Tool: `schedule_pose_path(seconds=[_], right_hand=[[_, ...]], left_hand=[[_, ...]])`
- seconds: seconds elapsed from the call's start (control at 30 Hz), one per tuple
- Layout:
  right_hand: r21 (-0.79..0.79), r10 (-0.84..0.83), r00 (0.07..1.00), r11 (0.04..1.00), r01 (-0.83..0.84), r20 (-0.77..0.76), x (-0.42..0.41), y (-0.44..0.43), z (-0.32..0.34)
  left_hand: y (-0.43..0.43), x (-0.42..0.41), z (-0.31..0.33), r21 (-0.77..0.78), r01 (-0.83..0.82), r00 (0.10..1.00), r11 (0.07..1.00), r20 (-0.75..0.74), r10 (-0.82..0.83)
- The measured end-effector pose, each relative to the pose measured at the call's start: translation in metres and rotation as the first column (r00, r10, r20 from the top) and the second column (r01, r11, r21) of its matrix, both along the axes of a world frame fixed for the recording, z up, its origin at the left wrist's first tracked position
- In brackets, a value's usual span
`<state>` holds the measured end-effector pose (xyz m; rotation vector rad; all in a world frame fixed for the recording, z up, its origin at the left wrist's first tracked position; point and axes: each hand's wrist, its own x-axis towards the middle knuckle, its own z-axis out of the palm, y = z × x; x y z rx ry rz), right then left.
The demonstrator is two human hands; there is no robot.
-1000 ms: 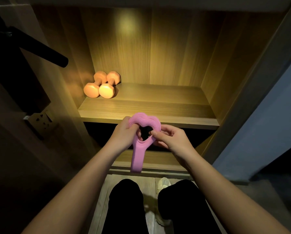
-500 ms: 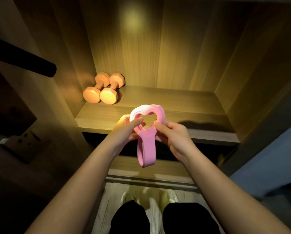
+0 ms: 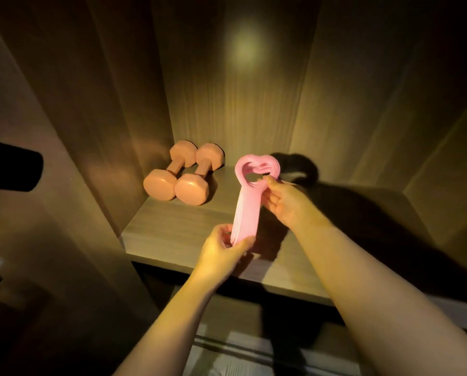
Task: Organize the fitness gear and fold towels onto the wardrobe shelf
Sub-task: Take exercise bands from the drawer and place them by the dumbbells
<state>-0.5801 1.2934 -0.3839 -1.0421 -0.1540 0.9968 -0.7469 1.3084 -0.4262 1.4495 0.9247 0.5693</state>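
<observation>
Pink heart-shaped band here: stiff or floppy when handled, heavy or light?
Probably floppy: the pink band runs as a flat strip between right hand and left hand. Its heart loop holds shape, so likely firmer there. Seemingly light, since pinches alone carry it.

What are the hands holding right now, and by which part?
A pink heart-shaped band: the left hand pinches its lower end, the right hand grips just under the heart.
</observation>
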Motion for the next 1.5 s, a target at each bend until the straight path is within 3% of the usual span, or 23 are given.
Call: schedule_pose_path(seconds=[0.3,0.47,0.57,0.67,0.8,0.9,1.07,1.3,1.5], right_hand=[[-0.186,0.008,0.999,0.983,0.0,0.038,0.02,0.089,-0.036],[-0.231,-0.041,0.998,0.972,0.049,0.039,0.03,0.122,-0.052],[-0.325,-0.019,0.998,0.945,0.035,0.054,0.037,0.133,-0.056],[-0.41,0.022,0.993,0.911,0.026,0.112,0.041,0.138,-0.052],[-0.469,0.058,0.981,0.883,0.036,0.183,0.04,0.138,-0.049],[-0.521,0.11,0.961,0.853,0.04,0.254,0.044,0.139,-0.047],[-0.625,0.165,0.869,0.757,0.191,0.466,0.055,0.144,-0.053],[-0.546,0.122,0.839,0.806,0.227,0.53,0.055,0.143,-0.061],[-0.601,0.227,0.755,0.755,0.263,0.616,0.063,0.143,-0.061]], left_hand=[[0.071,0.016,-0.011,-0.364,-0.128,0.983,0.922,0.075,0.167],[0.096,0.036,-0.01,-0.373,-0.199,0.972,0.906,0.045,0.231],[0.106,0.044,-0.013,-0.222,-0.241,0.97,0.945,-0.038,0.238],[0.104,0.04,-0.018,0.052,-0.243,0.951,0.969,-0.185,0.249],[0.096,0.028,-0.022,0.491,-0.15,0.895,0.858,-0.301,0.329],[0.095,0.031,-0.022,0.65,-0.049,0.873,0.759,-0.34,0.348],[0.096,0.034,-0.028,0.756,-0.071,0.867,0.65,-0.275,0.415],[0.1,0.03,-0.042,0.867,-0.022,0.901,0.498,-0.198,0.385],[0.101,0.025,-0.046,0.83,0.107,0.819,0.547,-0.386,0.425]])
